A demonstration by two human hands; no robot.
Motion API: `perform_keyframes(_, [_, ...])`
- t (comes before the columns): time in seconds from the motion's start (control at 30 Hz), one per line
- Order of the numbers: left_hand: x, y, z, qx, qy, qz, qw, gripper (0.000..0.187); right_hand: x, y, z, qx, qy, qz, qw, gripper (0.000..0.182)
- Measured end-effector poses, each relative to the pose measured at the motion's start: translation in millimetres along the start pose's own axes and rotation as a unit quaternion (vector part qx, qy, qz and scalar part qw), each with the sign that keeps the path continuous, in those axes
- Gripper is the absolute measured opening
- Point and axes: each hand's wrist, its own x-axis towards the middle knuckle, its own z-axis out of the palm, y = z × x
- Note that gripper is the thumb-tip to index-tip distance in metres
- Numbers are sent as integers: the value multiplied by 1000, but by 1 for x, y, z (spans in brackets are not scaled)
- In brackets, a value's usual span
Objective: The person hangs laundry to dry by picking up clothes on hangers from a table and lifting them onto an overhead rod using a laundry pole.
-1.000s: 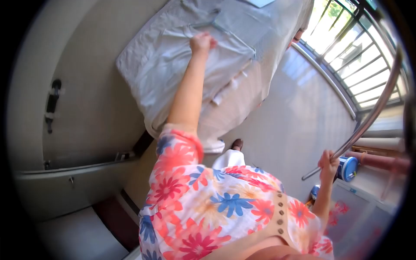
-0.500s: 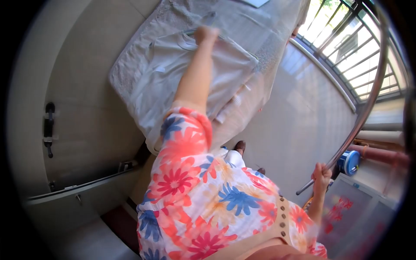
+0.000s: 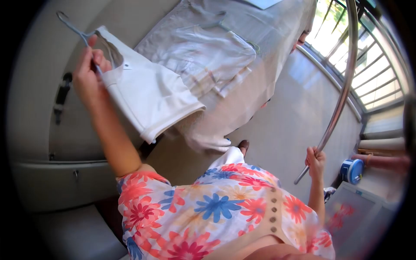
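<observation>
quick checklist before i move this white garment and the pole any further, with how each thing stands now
1. Left hand closed on the hanger: ok
2. Hanger hook uncovered by cloth: ok
3. White garment evenly seated on both hanger arms: cannot tell, cloth and fingers hide them
4. Right hand gripping the pole near its lower end: ok
5. Pole's upper end free of obstacles: cannot tell, it runs out of view
6. Hanger and pole together, if they are meant to meet: not ok, well apart

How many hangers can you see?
2 visible: one hanger in the left hand, a second hanger at the neck of the flat white top. More may be hidden.
</observation>
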Motion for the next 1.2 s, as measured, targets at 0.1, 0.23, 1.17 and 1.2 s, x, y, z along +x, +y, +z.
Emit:
perform_keyframes(0.1, [-48,63,22,18,-5,21,1000,30,-28,8,-11,-9,-32,-16,999,29])
perform_keyframes(0.23, [-105,122,27,20,-132,49,990,30,-90,34,-36,-47,-33,-10,998,35])
perform_keyframes(1.17, [-162,257,250,-115,-500,-57,857,24,-374,96,-79,63,92,18,994,24])
perform_keyframes(1.2, [-164,259,255,-115,-505,-51,854,24,-374,92,-75,58,113,22,992,24])
